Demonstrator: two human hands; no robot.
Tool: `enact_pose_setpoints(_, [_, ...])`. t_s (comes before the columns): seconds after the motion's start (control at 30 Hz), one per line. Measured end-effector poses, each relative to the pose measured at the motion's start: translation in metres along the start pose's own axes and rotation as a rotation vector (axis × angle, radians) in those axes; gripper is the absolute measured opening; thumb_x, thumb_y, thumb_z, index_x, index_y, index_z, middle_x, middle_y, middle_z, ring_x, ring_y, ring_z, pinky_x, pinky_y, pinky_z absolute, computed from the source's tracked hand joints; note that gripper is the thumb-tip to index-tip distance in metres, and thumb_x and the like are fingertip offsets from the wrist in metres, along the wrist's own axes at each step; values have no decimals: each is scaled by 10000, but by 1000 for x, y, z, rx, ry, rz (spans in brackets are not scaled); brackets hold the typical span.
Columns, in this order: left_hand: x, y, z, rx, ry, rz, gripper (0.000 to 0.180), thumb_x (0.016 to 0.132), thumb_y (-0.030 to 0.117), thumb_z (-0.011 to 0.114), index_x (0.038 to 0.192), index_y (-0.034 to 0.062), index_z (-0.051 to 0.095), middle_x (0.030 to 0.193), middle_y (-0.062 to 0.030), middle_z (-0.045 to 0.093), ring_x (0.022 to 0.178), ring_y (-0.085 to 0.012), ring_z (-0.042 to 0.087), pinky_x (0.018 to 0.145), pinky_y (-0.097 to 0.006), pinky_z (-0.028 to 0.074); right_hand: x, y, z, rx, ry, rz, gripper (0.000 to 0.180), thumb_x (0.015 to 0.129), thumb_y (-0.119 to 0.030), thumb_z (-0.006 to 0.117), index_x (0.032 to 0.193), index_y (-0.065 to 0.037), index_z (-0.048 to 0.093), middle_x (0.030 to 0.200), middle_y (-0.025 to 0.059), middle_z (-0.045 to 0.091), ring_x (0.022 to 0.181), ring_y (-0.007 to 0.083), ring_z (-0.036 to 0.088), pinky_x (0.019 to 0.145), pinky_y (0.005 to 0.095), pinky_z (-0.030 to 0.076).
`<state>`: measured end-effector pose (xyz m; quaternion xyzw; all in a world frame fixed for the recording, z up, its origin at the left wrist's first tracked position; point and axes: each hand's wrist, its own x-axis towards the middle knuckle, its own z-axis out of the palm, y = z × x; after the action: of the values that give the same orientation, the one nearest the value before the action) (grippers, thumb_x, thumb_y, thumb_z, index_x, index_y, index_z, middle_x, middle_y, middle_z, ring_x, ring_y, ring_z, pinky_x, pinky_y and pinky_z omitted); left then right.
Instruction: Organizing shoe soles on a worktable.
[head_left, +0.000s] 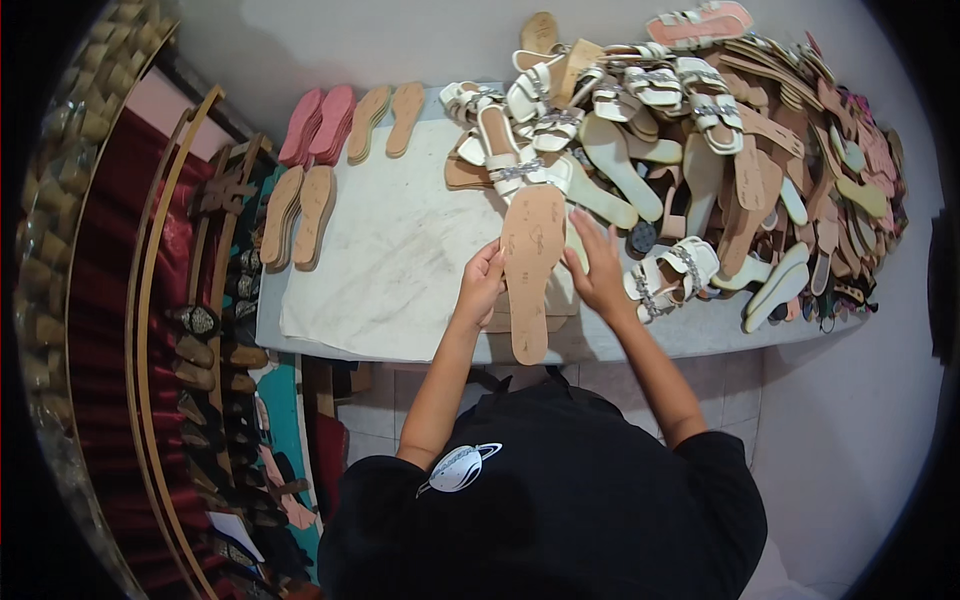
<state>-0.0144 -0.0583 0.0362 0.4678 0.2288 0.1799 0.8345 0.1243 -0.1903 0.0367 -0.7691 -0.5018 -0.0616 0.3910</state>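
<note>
A tan shoe insole (pixel 533 270) with small printed marks is held upright in front of me, its wide end away from me. My left hand (pixel 484 285) is closed on its left edge, the thumb lying over the face. At its right side my right hand (pixel 598 270) has its fingers stretched and apart; whether the thumb touches the edge I cannot tell. Beneath the held insole, more tan pieces (pixel 560 326) lie partly hidden at the table's near edge. Just beyond its wide end sits a white strapped sandal (pixel 515 160).
A light cloth (pixel 370 240) covers the table's left part. Pink insoles (pixel 333 125) and tan insole stacks (pixel 283 215) stand at far left. A large heap of soles (pixel 740 190) and white sandals (pixel 668 275) fills the right. Shoe racks (pixel 215 330) flank the table's left.
</note>
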Motion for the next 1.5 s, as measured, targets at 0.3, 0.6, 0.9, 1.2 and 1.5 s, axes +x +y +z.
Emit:
enact_pose_setpoints(0.3, [15, 43, -91, -60, 276, 169, 341, 948, 140, 369, 1245, -25, 395, 1107, -78, 546, 939, -122, 562, 762, -256, 483, -21, -104, 89, 509, -127, 189, 582, 752, -134, 667, 1261, -23, 406, 1236, 161, 456, 1037, 257, 525, 849, 318, 421])
enact_pose_setpoints(0.6, [33, 98, -175, -56, 319, 207, 335, 949, 138, 366, 1247, -12, 407, 1117, -78, 537, 944, -126, 557, 753, -255, 486, 17, -154, 162, 251, -163, -99, 795, 651, -314, 749, 1292, -48, 361, 1347, 185, 348, 1114, 364, 451, 906, 404, 376])
enact_pose_setpoints(0.9, [69, 127, -239, 29, 278, 246, 346, 948, 125, 360, 1258, -26, 394, 1122, -82, 535, 942, -118, 551, 767, -253, 470, 67, -181, 212, 269, -150, -135, 773, 666, -313, 735, 1291, -53, 362, 1354, 208, 332, 1133, 354, 434, 920, 422, 339])
enact_pose_setpoints(1.2, [118, 138, -266, 274, 224, 457, 348, 899, 92, 481, 1224, -32, 466, 919, -47, 556, 855, -91, 544, 729, -207, 435, 126, -161, 273, 236, -94, -85, 641, 764, -219, 626, 1317, -78, 333, 1388, 263, 185, 1265, 413, 235, 1002, 506, 218])
enact_pose_setpoints(1.5, [142, 153, -306, 1062, 272, 373, 426, 937, 345, 323, 1149, 67, 566, 1211, -204, 472, 1151, -367, 384, 979, -446, 274, 224, -121, 340, 29, -63, -68, 665, 763, -236, 605, 1341, -96, 306, 1380, 247, 215, 1284, 400, 209, 1001, 546, 165])
